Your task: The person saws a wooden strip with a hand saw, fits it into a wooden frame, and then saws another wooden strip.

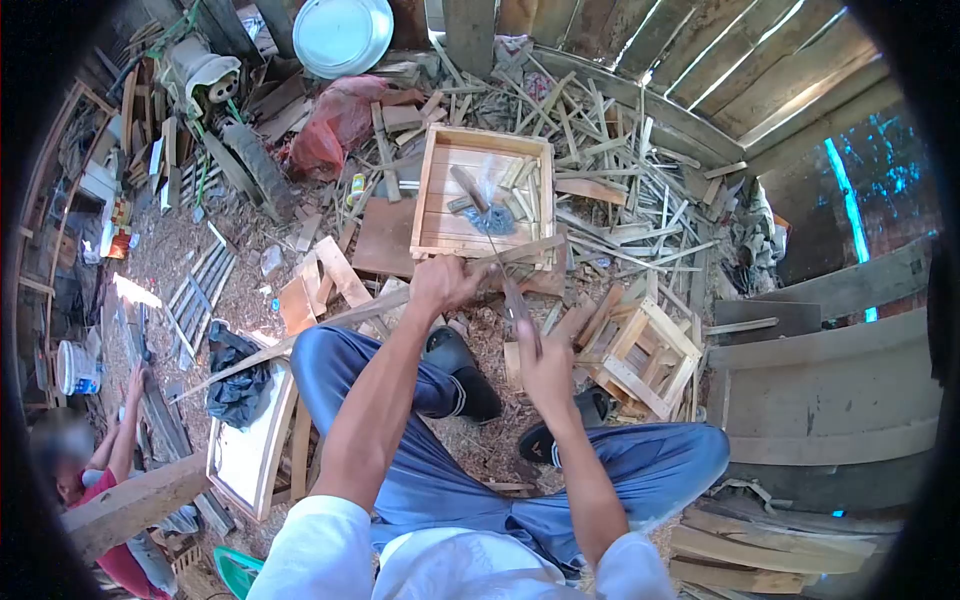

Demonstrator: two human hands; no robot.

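My left hand [442, 284] is closed on a long thin wooden strip [262, 354], which runs from the lower left across my knee to the front of a shallow wooden box. My right hand [546, 372] is wrapped round the dark handle of a saw [512, 300]. The saw's narrow blade meets the strip just right of my left hand. Inside the wooden box [432, 190] lie a wooden-handled tool [468, 186], short wood pieces and a blue plastic bag [492, 220].
A small wooden frame [640, 358] stands right of my feet. Scrap sticks [640, 235] are heaped behind the box. A red bag [335, 125] and a round pale basin [343, 35] lie further back. Another person [110, 500] sits at the lower left.
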